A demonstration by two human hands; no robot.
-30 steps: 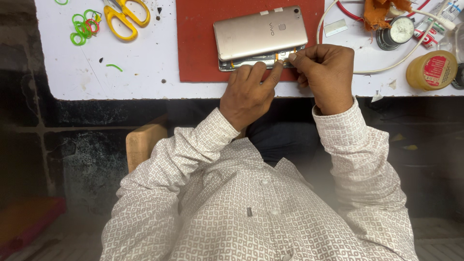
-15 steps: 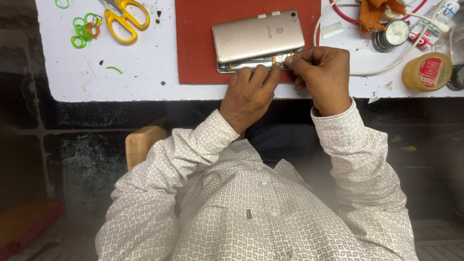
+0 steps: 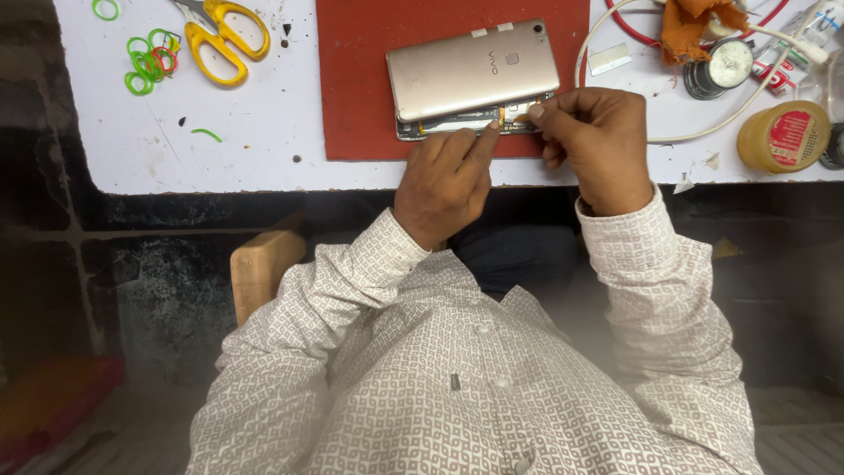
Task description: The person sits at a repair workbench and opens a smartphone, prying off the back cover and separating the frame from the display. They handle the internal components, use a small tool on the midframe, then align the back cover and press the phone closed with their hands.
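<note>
While left hand point(image 3: 448, 180) touches gold phone point(image 3: 473, 77) | right hand point(image 3: 591, 141) fingers pinched together.

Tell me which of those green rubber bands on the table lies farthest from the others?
The small green ring at the table's top-left edge; the other bands are bunched together beside the yellow scissors.

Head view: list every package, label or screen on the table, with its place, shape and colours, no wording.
Jar: right edge of the white table, round, tan, with a red label.
Tube: far right, above the jar, small, white and red printed label.
Round tin: top right, dark rim, pale scuffed lid.
Phone: on the red mat, gold back up; no screen shows.
</note>
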